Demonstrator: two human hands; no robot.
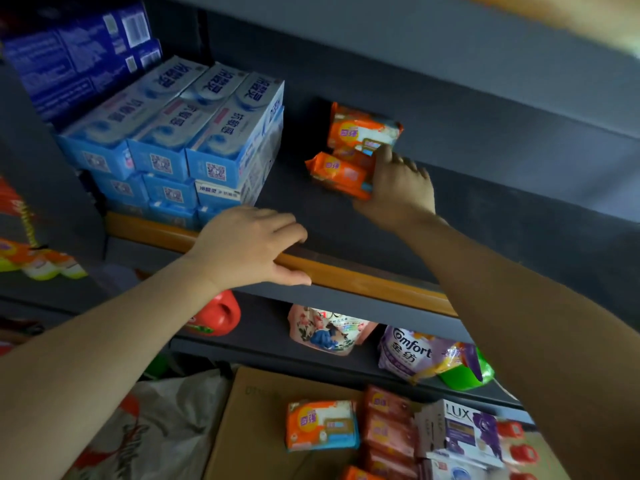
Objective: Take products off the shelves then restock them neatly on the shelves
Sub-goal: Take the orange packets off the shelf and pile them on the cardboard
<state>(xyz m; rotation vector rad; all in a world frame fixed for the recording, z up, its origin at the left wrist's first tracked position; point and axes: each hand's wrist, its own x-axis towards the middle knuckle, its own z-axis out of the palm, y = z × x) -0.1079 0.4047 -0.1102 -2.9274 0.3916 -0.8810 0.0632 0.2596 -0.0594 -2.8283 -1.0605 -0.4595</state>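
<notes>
Nearest, a carton (263, 427) is seen below, with one orange pack (320, 424) lying on it beside red packs (388, 427) and a LUX box (457, 431); these are judged to be stock waiting to go back up. Above the carton, a Comfort pouch (408, 355) and a floral pouch (329, 332) are stood on the lower shelf (263, 327). The left hand (249, 247) is laid over the orange rail (363, 282) of the upper shelf (304, 216), fingers relaxed and holding nothing, so the body is steadied. Further in, the right hand (398, 188) is reached to the shelved packs (349, 150): a front pack (337, 173) is gripped at its right end, with the forefinger raised against the pack standing behind it. The step in hand is judged to be the squaring of these packs. It would be done well if the front pack were pushed flush against the back one, labels forward and edges parallel to the rail, without the rear pack being tipped. Space should be kept between this group and the blue boxes (194, 140) stacked at left, so that the remaining packs can be rowed in alongside.
</notes>
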